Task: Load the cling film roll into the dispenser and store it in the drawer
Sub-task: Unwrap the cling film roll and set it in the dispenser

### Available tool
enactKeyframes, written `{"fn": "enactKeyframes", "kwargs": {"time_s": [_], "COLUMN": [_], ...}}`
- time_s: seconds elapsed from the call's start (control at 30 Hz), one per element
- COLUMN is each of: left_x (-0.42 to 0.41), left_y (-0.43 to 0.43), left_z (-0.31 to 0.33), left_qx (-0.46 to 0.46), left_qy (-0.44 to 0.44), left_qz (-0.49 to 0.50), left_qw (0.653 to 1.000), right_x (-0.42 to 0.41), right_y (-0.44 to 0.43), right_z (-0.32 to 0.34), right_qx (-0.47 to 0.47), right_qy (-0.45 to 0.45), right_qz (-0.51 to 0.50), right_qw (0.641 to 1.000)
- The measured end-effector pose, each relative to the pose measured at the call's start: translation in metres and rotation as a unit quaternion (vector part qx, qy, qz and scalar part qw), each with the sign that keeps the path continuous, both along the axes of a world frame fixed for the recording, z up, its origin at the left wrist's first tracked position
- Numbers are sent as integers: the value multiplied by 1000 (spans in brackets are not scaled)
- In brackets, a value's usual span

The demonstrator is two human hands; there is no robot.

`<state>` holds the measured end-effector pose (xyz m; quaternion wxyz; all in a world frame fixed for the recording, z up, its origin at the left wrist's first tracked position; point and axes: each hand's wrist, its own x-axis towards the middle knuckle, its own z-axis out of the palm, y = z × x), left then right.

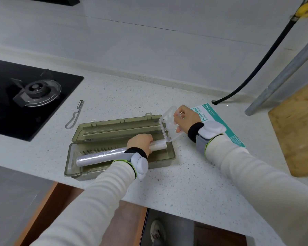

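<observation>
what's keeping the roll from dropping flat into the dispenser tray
Nothing lies under the cling film roll in the open dispenser. Its left end is already in the tray; the left hand holds the right end raised at the clear end piece, which the right hand grips there.

One roll (100, 155), one dispenser (89, 135), one peeler (74, 115), two hands (140, 142)

The cling film roll (103, 155) lies in the open dispenser (169, 153), stove (34, 93) far left, box (219, 118) right.
</observation>
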<state>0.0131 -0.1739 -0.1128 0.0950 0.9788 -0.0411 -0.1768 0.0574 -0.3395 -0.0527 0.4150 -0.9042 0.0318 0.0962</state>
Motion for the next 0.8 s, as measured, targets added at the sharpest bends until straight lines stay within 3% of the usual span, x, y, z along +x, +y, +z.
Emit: {"fn": "enactKeyframes", "kwargs": {"time_s": [0.8], "left_x": [-16], "left_y": [11], "left_z": [22], "left_qx": [-85], "left_qy": [-69], "left_qz": [14], "left_qw": [994], "right_x": [-23], "right_y": [1], "right_z": [7], "right_qx": [-63], "right_qy": [18], "right_qz": [-1], "right_qw": [998]}}
